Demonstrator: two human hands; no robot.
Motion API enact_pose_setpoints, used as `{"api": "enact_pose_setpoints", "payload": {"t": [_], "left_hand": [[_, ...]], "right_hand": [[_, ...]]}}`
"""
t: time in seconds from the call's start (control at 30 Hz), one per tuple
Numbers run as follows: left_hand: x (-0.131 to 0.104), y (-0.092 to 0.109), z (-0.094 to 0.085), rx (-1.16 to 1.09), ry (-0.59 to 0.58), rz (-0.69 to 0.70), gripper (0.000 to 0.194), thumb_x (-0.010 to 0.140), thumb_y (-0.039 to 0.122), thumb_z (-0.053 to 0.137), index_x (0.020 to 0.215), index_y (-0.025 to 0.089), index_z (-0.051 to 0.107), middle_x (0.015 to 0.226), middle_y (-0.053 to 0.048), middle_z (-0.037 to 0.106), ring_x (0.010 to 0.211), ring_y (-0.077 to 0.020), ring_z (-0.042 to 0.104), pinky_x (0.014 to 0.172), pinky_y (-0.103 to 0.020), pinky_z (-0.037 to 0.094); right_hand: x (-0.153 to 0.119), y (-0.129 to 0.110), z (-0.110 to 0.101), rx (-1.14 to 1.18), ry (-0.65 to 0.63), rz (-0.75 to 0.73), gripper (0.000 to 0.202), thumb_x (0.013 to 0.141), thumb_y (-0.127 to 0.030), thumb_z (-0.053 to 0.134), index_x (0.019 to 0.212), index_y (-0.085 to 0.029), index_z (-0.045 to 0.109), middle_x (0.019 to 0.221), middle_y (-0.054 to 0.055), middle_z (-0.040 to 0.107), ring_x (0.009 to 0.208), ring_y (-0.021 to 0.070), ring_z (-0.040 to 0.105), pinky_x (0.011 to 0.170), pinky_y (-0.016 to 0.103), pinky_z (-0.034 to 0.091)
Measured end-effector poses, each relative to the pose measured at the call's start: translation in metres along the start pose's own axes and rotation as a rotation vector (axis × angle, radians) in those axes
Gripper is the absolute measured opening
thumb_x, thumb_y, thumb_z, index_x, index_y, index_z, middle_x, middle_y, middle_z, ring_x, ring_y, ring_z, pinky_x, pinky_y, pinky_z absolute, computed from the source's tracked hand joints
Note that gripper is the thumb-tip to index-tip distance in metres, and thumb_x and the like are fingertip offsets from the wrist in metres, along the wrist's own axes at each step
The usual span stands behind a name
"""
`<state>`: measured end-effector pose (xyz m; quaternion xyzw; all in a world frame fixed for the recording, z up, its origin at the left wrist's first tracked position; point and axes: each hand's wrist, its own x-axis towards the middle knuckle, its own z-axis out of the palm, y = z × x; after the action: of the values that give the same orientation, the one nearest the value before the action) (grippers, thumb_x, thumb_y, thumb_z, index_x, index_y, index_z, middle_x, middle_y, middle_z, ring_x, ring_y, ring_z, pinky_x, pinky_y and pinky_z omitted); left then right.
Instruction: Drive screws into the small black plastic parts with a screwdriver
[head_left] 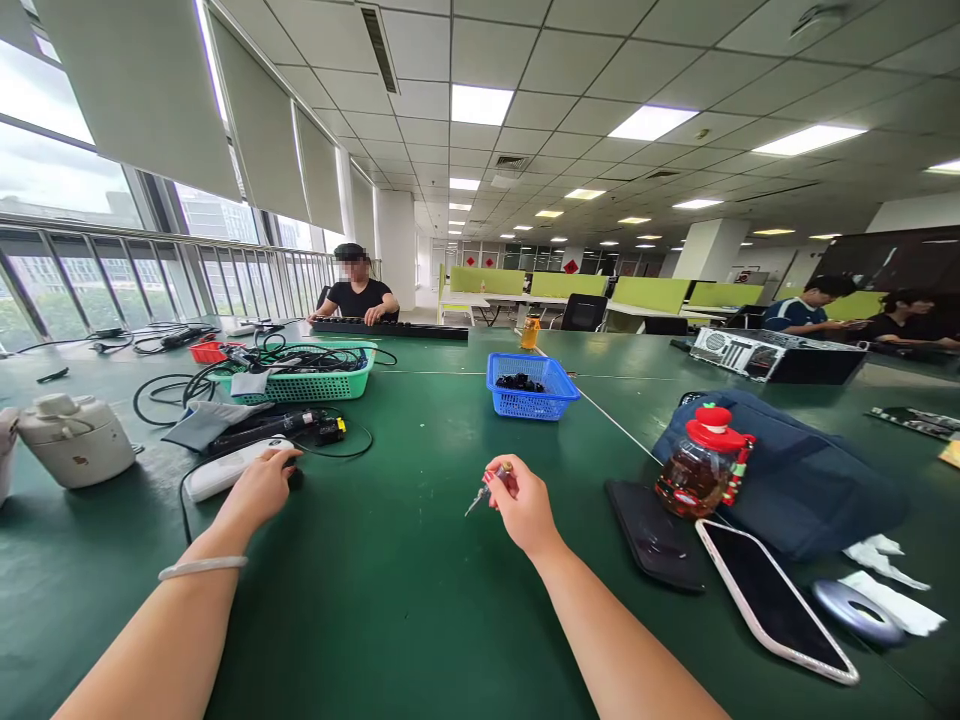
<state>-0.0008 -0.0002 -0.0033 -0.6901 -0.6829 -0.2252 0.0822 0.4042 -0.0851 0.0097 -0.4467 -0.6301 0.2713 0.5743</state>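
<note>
My left hand rests at the right end of a long white device with a black cord. Its fingers are bent round something small and black, mostly hidden under them. Over the middle of the green table, my right hand is closed on a small bunch of keys; a slim silvery end points down to the left. Beyond that hand stands a blue plastic basket with small black items in it.
At the left are a green basket of cables and a white lidded pot. To the right lie a black pouch, a phone, a red-lidded jar and a dark blue bag. A person sits across the table.
</note>
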Motion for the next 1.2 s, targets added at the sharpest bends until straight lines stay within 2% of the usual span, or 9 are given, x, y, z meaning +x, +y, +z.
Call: {"api": "enact_pose_setpoints", "payload": {"t": [0.37,0.6,0.83,1.2], "left_hand": [[-0.003,0.006,-0.012,0.039,-0.1,-0.03,0.045,0.082,0.024,0.037,0.117,0.012,0.063,0.121,-0.014,0.063,0.11,-0.028,0.058,0.098,-0.039,0.043],[-0.001,0.004,-0.011,0.028,-0.075,-0.046,0.045,0.082,0.027,0.037,0.115,0.014,0.065,0.117,-0.013,0.066,0.11,-0.029,0.059,0.096,-0.039,0.044],[0.002,0.006,-0.015,0.077,-0.153,-0.055,0.048,0.083,0.03,0.037,0.121,0.015,0.062,0.124,-0.013,0.062,0.113,-0.0304,0.057,0.095,-0.039,0.045],[0.004,0.004,-0.013,0.099,-0.137,-0.056,0.046,0.082,0.029,0.041,0.119,0.014,0.064,0.122,-0.015,0.063,0.109,-0.0316,0.059,0.093,-0.039,0.045]], "right_hand": [[-0.001,0.001,-0.001,-0.01,0.006,-0.003,0.016,0.083,-0.037,0.054,0.083,-0.021,0.055,0.069,0.001,0.061,0.051,0.0133,0.055,0.05,0.025,0.047],[-0.001,0.0,0.0,0.001,-0.001,-0.01,0.015,0.084,-0.037,0.054,0.083,-0.021,0.055,0.069,0.001,0.06,0.051,0.0134,0.055,0.05,0.025,0.048],[-0.001,-0.004,-0.001,-0.01,0.0,-0.011,0.015,0.083,-0.037,0.054,0.082,-0.022,0.055,0.068,0.0,0.06,0.051,0.0135,0.055,0.051,0.025,0.047],[-0.002,-0.008,0.0,-0.025,-0.006,-0.036,0.014,0.084,-0.036,0.053,0.082,-0.022,0.055,0.066,0.0,0.059,0.051,0.0135,0.055,0.05,0.025,0.048]]}}
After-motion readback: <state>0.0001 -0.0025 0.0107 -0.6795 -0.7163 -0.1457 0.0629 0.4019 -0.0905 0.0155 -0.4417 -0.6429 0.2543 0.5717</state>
